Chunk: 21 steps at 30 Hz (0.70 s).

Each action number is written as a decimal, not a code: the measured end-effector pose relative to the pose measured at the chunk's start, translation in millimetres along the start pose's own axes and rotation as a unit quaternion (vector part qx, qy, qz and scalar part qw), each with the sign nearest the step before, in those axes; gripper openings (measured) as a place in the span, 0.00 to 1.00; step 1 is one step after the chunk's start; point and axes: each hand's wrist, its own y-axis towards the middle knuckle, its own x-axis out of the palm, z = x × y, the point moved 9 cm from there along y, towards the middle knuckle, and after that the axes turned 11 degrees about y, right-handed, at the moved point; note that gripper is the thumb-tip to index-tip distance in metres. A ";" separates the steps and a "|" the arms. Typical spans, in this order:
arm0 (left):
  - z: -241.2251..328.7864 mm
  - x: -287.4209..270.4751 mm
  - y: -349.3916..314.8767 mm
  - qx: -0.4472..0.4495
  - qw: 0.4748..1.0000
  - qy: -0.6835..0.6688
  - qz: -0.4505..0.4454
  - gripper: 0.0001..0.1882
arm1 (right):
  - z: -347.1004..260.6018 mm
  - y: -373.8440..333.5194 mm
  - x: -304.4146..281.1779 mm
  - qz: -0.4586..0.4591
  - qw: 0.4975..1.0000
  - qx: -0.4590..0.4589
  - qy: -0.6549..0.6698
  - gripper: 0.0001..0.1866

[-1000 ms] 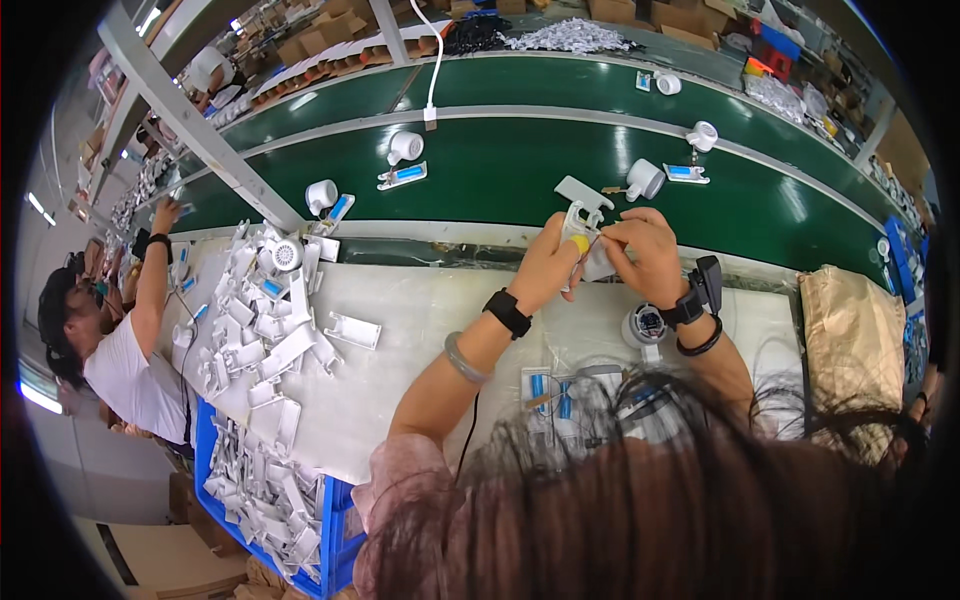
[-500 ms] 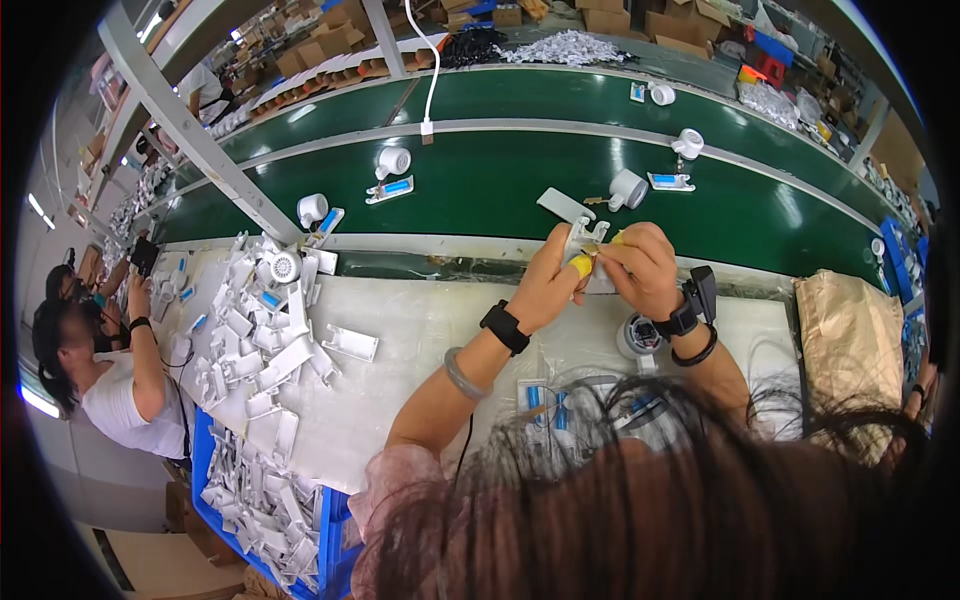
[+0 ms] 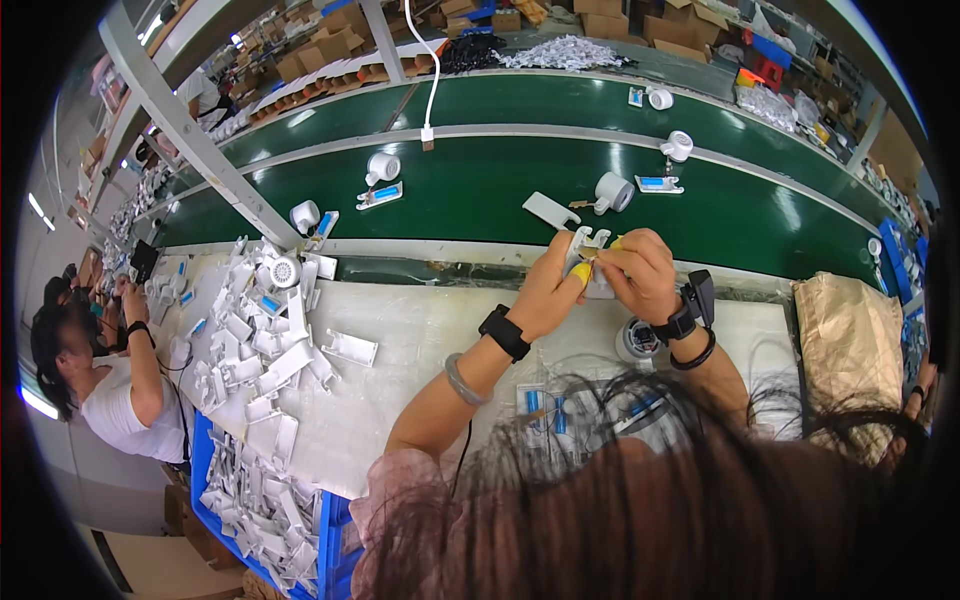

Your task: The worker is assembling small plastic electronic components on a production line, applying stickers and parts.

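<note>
Both grips on small white plastic part [image 3: 592, 262].

Brown cardboard boxes [image 3: 330, 55] are being kept in stacks at the far side, behind the green belts. More cartons [image 3: 610, 20] are being seen at the far right of them. On the near belt, small white cards with blue labels [image 3: 383, 193] are lying beside white parts. A blue crate [image 3: 215, 470] is being seen near left.

A long white workbench [image 3: 420, 330] stands along two green conveyor belts [image 3: 480, 190], with a slanted grey metal post [image 3: 190, 140] at its far left corner and brown cardboard boxes [image 3: 620, 20] stacked behind.
</note>
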 end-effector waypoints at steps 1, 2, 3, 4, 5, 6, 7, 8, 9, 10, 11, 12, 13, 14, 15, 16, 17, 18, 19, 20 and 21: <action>-1.8 -0.9 -0.3 0.000 1.000 0.001 0.000 0.15 | -0.6 0.4 0.4 0.001 1.000 0.000 0.000 0.13; -4.9 -0.5 -0.5 -0.002 1.000 -0.004 -0.008 0.15 | -0.4 0.4 0.2 0.003 1.000 0.005 0.005 0.13; -7.1 0.5 -0.7 -0.004 1.000 -0.010 -0.015 0.14 | -0.1 0.2 -0.2 0.006 1.000 0.010 0.011 0.13; -7.9 1.2 -1.0 -0.004 1.000 -0.009 -0.015 0.14 | -0.6 -0.3 -0.5 0.007 1.000 0.010 0.011 0.13; -5.9 1.7 -1.7 0.006 1.000 -0.022 -0.015 0.13 | -1.0 -0.4 -0.9 0.007 1.000 0.012 0.017 0.13; -3.8 2.0 -2.2 0.015 0.999 -0.035 -0.015 0.13 | -1.1 -0.3 -1.3 0.007 1.000 0.014 0.023 0.14; -2.5 2.3 -2.5 0.016 0.999 -0.035 -0.015 0.13 | -1.3 0.5 -2.1 0.008 1.000 0.014 0.022 0.14; 3.0 0.4 -3.3 0.037 0.999 0.016 -0.003 0.16 | -1.9 0.9 -2.2 0.007 1.000 0.014 0.023 0.14; 8.7 -1.1 -4.3 0.058 0.996 0.066 0.008 0.19 | -2.2 1.0 -2.0 0.006 1.000 0.013 0.024 0.14; 10.4 -0.3 -5.0 0.057 0.996 0.066 0.007 0.19 | -1.8 0.2 -1.5 0.007 1.000 0.014 0.024 0.14; 11.1 -1.0 -5.4 0.052 0.996 0.070 0.017 0.20 | -0.5 -1.0 -0.5 0.005 1.000 0.017 0.025 0.14; 10.8 -2.0 -5.6 0.046 0.996 0.073 0.027 0.21 | 0.5 -1.9 0.2 0.003 0.999 0.020 0.025 0.14; 10.0 -1.7 -5.3 0.046 0.996 0.073 0.026 0.21 | 0.6 -2.3 0.1 0.004 0.999 0.020 0.025 0.14; 10.1 -1.7 -4.8 0.051 0.995 0.078 0.030 0.21 | 1.3 -2.4 0.2 0.000 0.999 0.023 0.024 0.14; 10.7 -1.7 -4.7 0.055 0.994 0.083 0.034 0.21 | 1.8 -2.8 0.3 -0.003 0.999 0.026 0.024 0.14; 11.7 -1.0 -5.0 0.054 0.994 0.083 0.034 0.21 | 1.7 -3.4 -0.5 -0.004 0.999 0.026 0.025 0.14; 12.4 -0.5 -5.2 0.043 0.994 0.092 0.035 0.20 | 2.3 -4.0 -0.9 -0.006 0.999 0.032 0.022 0.14; 11.9 0.0 -5.3 0.032 0.994 0.101 0.036 0.20 | 3.1 -4.6 -1.0 -0.009 0.999 0.038 0.020 0.14; 10.8 0.7 -5.3 0.032 0.994 0.101 0.036 0.20 | 3.2 -5.0 -1.4 -0.010 0.999 0.038 0.021 0.14; 10.1 -0.1 -5.0 0.037 0.993 0.108 0.041 0.19 | 3.4 -5.0 -1.2 -0.010 0.999 0.037 0.019 0.14; 10.5 -0.8 -5.0 0.042 0.991 0.116 0.046 0.19 | 3.4 -5.0 -1.1 -0.010 0.999 0.036 0.017 0.14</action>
